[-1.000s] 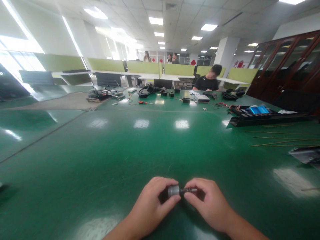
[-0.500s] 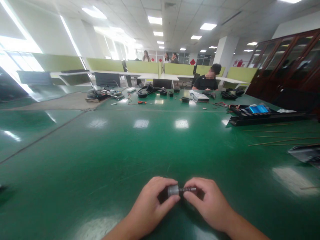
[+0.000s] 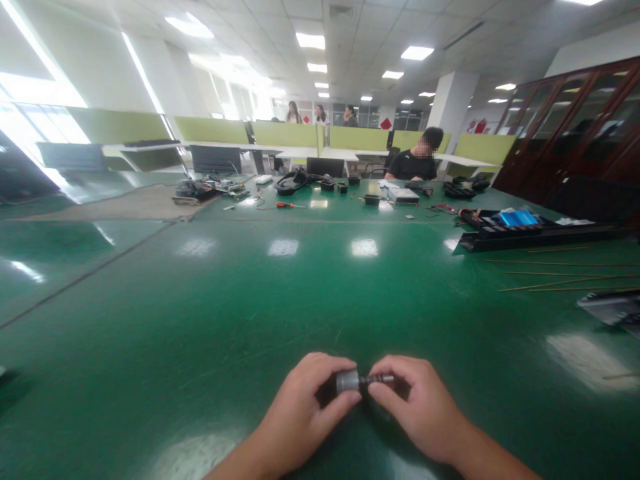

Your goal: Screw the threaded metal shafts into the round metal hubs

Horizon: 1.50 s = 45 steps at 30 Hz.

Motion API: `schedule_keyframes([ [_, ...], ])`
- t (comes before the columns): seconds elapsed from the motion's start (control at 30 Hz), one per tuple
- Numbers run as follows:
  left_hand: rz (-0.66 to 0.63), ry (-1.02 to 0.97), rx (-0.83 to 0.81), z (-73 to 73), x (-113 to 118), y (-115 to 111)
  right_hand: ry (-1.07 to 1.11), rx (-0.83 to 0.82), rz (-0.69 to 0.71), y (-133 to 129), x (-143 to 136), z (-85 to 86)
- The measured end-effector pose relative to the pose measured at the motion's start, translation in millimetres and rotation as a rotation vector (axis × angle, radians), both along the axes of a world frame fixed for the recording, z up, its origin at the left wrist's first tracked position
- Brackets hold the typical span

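Glossy green tabletop is stretching out before you beneath bright ceiling lights, with an orange screwdriver lying toward its far side. You are holding a small grey part low over the near side; whether it is touching the surface, you cannot tell. Your left hand is clamping its wide cylinder between thumb and forefinger, while your right hand is pinching its thin stepped shaft, which is pointing rightward. Both ends are sitting at your fingertips, clear of the palms. It is looking metallic (a guess from the sheen), so probably stiff, dense and rather slick; the wide cylinder is likely offering the surer hold.
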<state>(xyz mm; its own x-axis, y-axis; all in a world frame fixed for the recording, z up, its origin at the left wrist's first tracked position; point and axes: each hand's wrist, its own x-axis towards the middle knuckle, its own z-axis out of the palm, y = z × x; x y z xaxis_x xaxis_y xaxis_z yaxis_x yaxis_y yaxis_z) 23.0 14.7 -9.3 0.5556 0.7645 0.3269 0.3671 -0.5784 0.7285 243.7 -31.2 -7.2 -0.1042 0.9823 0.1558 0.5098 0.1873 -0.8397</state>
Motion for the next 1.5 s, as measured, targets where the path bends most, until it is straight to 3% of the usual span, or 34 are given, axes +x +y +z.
schedule_keyframes([
  [0.73, 0.028, 0.006, 0.007, 2.1, -0.2, -0.3, 0.024, -0.015, -0.009, 0.6, 2.4, 1.1],
  [1.5, 0.081, 0.021, -0.105, 3.0, -2.5, -0.7, 0.054, -0.051, -0.010, -0.1, 2.2, 2.0],
])
